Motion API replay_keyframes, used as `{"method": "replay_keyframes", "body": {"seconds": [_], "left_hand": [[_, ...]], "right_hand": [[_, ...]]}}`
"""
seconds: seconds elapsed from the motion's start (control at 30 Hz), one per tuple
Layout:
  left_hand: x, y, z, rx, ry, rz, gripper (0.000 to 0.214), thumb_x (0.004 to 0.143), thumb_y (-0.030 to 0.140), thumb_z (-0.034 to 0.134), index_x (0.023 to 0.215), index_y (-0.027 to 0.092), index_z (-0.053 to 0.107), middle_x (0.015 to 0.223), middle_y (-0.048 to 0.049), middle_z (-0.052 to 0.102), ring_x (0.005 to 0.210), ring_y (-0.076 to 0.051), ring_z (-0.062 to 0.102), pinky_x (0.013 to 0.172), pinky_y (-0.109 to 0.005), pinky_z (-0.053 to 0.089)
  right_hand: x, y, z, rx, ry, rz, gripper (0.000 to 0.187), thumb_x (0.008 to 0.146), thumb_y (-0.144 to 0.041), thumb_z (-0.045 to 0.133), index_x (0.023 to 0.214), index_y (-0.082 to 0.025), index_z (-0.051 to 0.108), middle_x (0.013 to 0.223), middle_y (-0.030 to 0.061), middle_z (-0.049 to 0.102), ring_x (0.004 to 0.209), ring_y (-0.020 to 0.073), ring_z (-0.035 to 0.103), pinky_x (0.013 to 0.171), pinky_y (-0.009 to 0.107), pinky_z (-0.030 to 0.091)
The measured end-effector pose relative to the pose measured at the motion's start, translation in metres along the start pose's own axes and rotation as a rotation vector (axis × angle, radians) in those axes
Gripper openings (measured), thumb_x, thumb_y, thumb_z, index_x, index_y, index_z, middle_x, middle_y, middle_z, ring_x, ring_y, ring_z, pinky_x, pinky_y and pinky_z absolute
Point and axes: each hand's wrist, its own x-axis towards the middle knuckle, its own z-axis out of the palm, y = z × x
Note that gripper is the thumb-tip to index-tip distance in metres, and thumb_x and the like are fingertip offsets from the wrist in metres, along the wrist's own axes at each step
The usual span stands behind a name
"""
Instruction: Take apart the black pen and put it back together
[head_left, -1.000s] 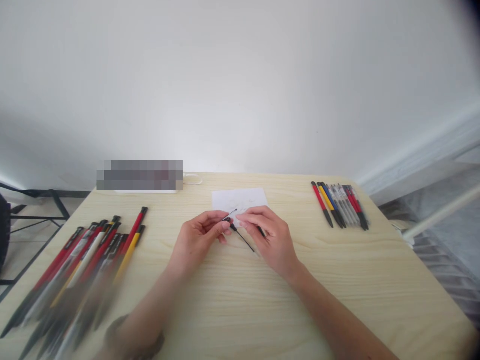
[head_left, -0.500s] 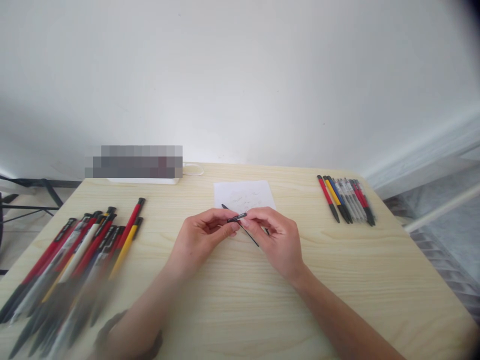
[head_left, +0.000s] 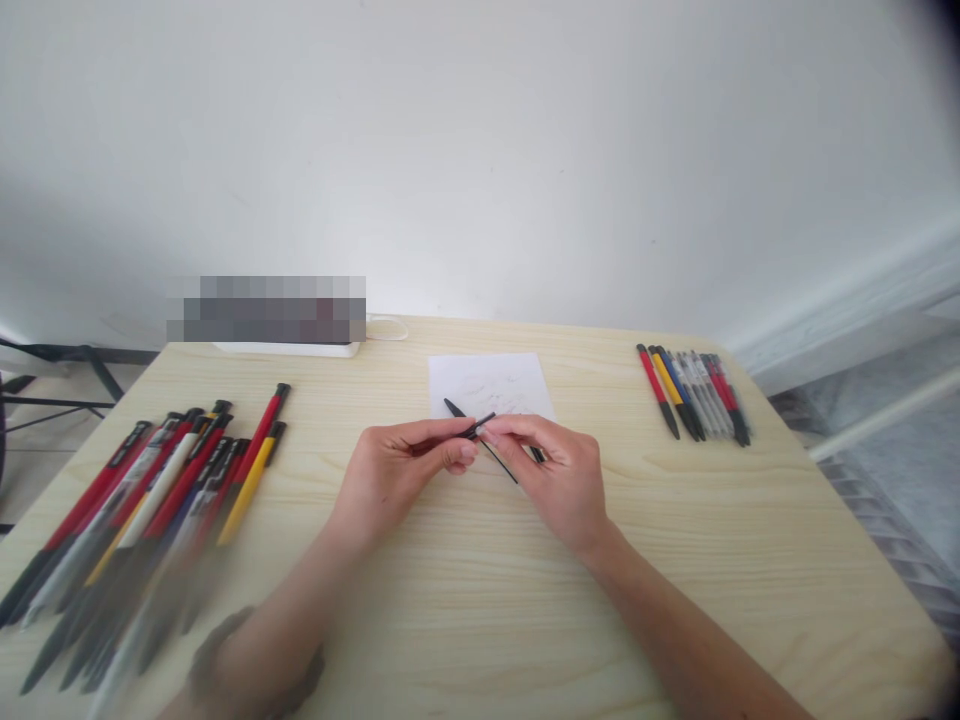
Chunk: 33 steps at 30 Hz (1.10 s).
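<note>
Between my hands is a small black pen top [head_left: 484,421], like the clip ends on the pens at the left. My left hand [head_left: 401,470] pinches it between thumb and fingertips. My right hand [head_left: 551,465] is closed with its fingertips at the other end of the piece; whether they hold anything else small is hidden. Just beyond the fingers, a black pointed pen barrel [head_left: 453,408] lies on a white sheet of paper [head_left: 484,372] with faint scribbles. A thin dark refill [head_left: 500,466] slants across the table between my hands, and my right fingers partly cover another dark piece.
Many pens [head_left: 169,480] in red, white, yellow and clear lie in a loose pile at the left. A row of pens [head_left: 694,395] lies at the far right. A blurred-out object on a white base [head_left: 285,349] stands at the back left, against the wall.
The black pen top has turned in my fingers and now tilts more steeply, its lettering out of sight. Both hands stay in nearly the same place. The view has shifted slightly.
</note>
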Motion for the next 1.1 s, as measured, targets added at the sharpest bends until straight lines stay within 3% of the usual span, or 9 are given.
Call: {"method": "replay_keyframes", "body": {"seconds": [0.37,0.73,1.1], "left_hand": [[0.0,-0.0084,-0.0029,-0.027,-0.04,0.058,0.022,0.065,0.026,0.072,0.087,0.024,0.072,0.064,0.0034,0.071,0.06,-0.008,0.061,0.062,-0.014,0.049],[-0.0028,-0.0032,-0.0003,-0.078,-0.056,0.09,0.021,0.066,0.022,0.072,0.086,0.02,0.072,0.064,0.0022,0.07,0.057,-0.008,0.061,0.058,-0.015,0.051],[-0.0033,-0.0051,-0.0002,-0.08,-0.079,0.12,0.02,0.069,0.024,0.07,0.089,0.019,0.071,0.062,0.0019,0.069,0.056,-0.008,0.061,0.058,-0.015,0.051]], "right_hand": [[0.0028,0.0004,-0.0035,0.003,-0.043,-0.094,0.011,0.079,-0.014,0.059,0.082,-0.02,0.068,0.082,0.0003,0.07,0.078,0.0119,0.065,0.073,0.022,0.05],[0.0019,0.0032,-0.0014,0.393,-0.086,0.268,0.01,0.073,-0.022,0.066,0.083,-0.021,0.067,0.082,0.0003,0.07,0.076,0.0133,0.067,0.073,0.023,0.053],[0.0024,0.0021,-0.0027,0.341,-0.083,0.226,0.008,0.074,-0.022,0.065,0.082,-0.02,0.066,0.079,-0.0001,0.069,0.073,0.0123,0.066,0.07,0.021,0.053]]}}
